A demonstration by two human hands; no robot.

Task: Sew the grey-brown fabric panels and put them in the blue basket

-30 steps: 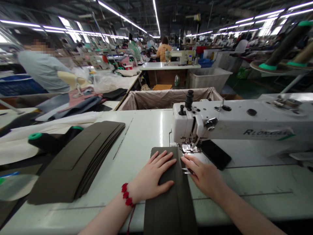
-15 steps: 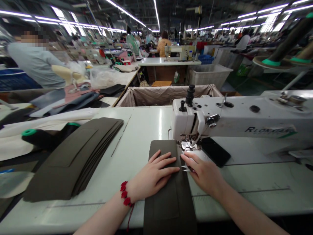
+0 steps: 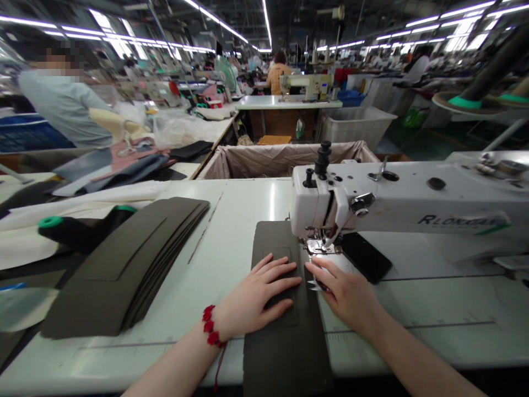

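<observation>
Okay, closest in on my feed: the wearer's left hand (image 3: 258,292) lies flat on a dark olive panel (image 3: 285,353), fingers spread slightly apart and pressing down, with a red beaded bracelet (image 3: 210,325) at the wrist. The right hand (image 3: 345,295) sits at the panel's right edge, fingers close together and curled around small steel snips (image 3: 314,285), whose blades poke out toward the left. The panel lies lengthwise on the pale green-white sewing table (image 3: 231,220) and runs up to the machine head. Its right edge passes just beside the presser foot (image 3: 319,246), though I can't tell from here whether the foot rests on it.

Just right of the foot, a black phone (image 3: 366,257) lies on the table under the white arm of the sewing machine (image 3: 400,204). To the left, a fanned stack of matching olive panels (image 3: 124,270) rests beside a black, green-capped roll (image 3: 78,234).

Past the table edge stands a large bin lined with beige cloth (image 3: 281,161). Further left, a co-worker in a grey shirt (image 3: 61,102) stands at a bench piled with material (image 3: 136,165). Beyond that, a person in a yellow shirt (image 3: 279,77) sits behind another sewing machine (image 3: 306,85), and rows of workstations recede beneath long strip lights (image 3: 219,27).
</observation>
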